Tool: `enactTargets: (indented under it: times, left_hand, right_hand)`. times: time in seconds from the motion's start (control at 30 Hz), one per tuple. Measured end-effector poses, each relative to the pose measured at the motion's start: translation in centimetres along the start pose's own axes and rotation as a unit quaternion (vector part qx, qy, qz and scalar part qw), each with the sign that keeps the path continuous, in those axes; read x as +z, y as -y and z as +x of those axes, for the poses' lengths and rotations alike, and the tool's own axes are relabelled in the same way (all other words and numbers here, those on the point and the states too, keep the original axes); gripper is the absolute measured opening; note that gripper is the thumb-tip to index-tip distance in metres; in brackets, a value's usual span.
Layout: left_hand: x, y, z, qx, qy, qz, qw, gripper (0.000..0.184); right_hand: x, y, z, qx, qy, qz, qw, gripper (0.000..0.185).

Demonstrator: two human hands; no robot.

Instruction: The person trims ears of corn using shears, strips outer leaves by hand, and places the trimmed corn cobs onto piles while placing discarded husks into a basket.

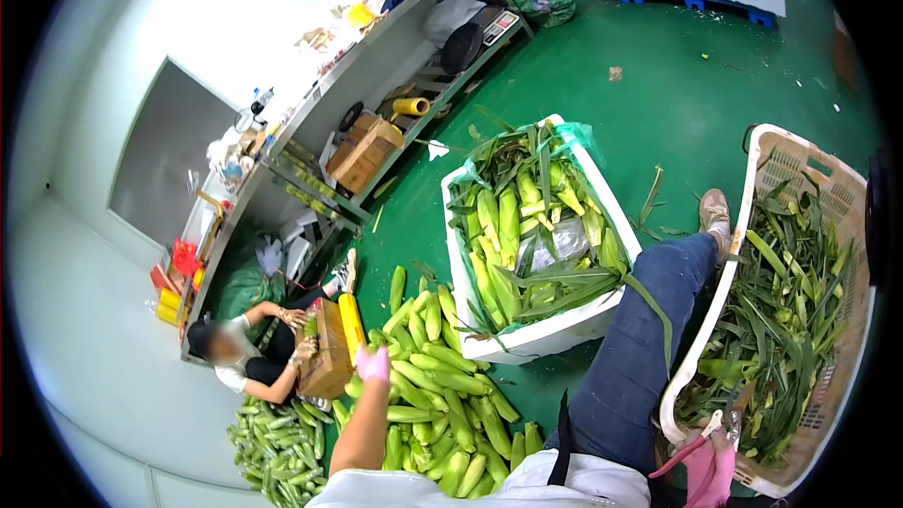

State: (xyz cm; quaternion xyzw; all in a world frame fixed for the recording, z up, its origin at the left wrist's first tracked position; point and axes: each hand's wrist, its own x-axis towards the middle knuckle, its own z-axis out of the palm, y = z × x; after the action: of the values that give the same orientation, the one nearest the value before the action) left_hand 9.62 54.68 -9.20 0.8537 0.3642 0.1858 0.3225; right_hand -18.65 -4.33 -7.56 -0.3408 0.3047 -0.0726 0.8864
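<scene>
My left hand, in a pink glove, reaches out over a heap of green corn cobs on the floor. Its fingers look stretched out, and I see nothing held in them. At the lower right, my right hand, also pink-gloved, grips pruning shears with red handles beside the crate's near rim. The beige plastic crate is full of stripped husks and leaves. Ahead of me, a white foam box holds corn in leafy husks and some clear plastic.
A co-worker sits at left, hands on a cardboard box, beside a yellow roll and a pile of wrapped produce. A metal shelf lines the wall. My leg stands between foam box and crate.
</scene>
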Motion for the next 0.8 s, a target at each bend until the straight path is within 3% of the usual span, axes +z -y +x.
enactTargets:
  times: [0.03,0.07,0.1,0.17,0.2,0.23,0.27,0.3,0.33,0.37,0.43,0.5,0.53,0.57,0.63,0.7,0.77,0.8]
  left_hand:
    - [3.8,-1.1,1.1,0.187,-0.019,-0.056,0.981,0.05]
    - [7.7,-2.1,1.3,0.158,0.086,-0.174,0.968,0.045]
    - [10.4,-6.1,-0.6,0.096,0.198,-0.178,0.959,0.043]
    - [17.4,-10.6,-4.1,-0.046,0.312,-0.229,0.921,0.044]
    - [23.9,-8.5,-3.3,-0.073,0.292,-0.112,0.947,0.053]
    - [24.0,-12.1,-6.6,-0.082,0.34,-0.005,0.937,0.066]
    - [25.3,-14.4,-9.1,-0.073,0.271,0.21,0.937,0.072]
    - [27.4,-14.2,-10.7,-0.04,0.177,0.296,0.938,0.074]
    - [28.0,-13.9,-11.4,-0.018,0.15,0.279,0.948,0.074]
    - [28.3,-13.3,-12.1,0.002,0.122,0.261,0.958,0.075]
    - [28.6,-12.6,-10.9,-0.005,0.185,0.247,0.951,0.078]
    - [29.4,-11.0,-8.5,-0.018,0.231,0.166,0.958,0.082]
    - [29.5,-10.7,-8.8,0.008,0.192,0.084,0.978,0.085]
    - [30.2,-10.0,-8.6,0.034,0.167,-0.02,0.985,0.075]
    - [26.8,-14.3,-12.6,0.121,0.186,-0.274,0.936,0.065]
    - [23.4,-19.1,-16.8,0.208,0.215,-0.313,0.901,0.064]
    - [19.8,-24.2,-21.3,0.288,0.309,-0.246,0.872,0.067]
    - [18.2,-26.9,-24.2,0.396,0.28,-0.176,0.857,0.07]
  right_hand:
    - [0.0,-0.1,0.3,-0.004,-0.001,-0.004,1.0,0.047]
    - [0.0,-0.3,0.6,-0.01,-0.002,-0.002,1.0,0.048]
    - [-0.2,-0.6,0.9,-0.02,-0.004,0.005,1.0,0.048]
    - [-0.2,-0.8,1.2,-0.029,-0.004,0.011,1.0,0.049]
    - [1.6,0.3,0.2,-0.011,-0.009,-0.043,0.999,0.044]
    - [3.4,1.4,-0.8,0.008,-0.011,-0.096,0.995,0.047]
    - [2.2,0.8,-0.9,0.015,-0.002,-0.104,0.994,0.049]
    - [0.9,-0.3,-0.7,0.022,0.007,-0.111,0.994,0.051]
    - [0.7,-1.0,-0.1,-0.044,0.015,-0.058,0.997,0.053]
    - [-0.1,-1.3,0.0,-0.028,0.004,-0.032,0.999,0.055]
    - [1.2,0.6,-1.0,0.026,-0.004,-0.095,0.995,0.053]
    - [-0.2,0.2,-0.9,0.015,0.001,-0.061,0.998,0.05]
    - [-1.2,-0.1,-0.5,0.006,0.003,-0.045,0.999,0.05]
    - [-2.1,-0.5,-0.1,-0.003,0.004,-0.028,1.0,0.051]
    - [-2.8,-0.1,0.2,-0.023,0.003,0.002,1.0,0.057]
    - [-2.4,1.2,0.0,-0.055,0.016,0.011,0.998,0.059]
    - [-2.8,2.3,0.0,-0.073,0.011,-0.049,0.996,0.061]
    - [-2.8,2.8,0.1,-0.067,0.015,-0.066,0.995,0.066]
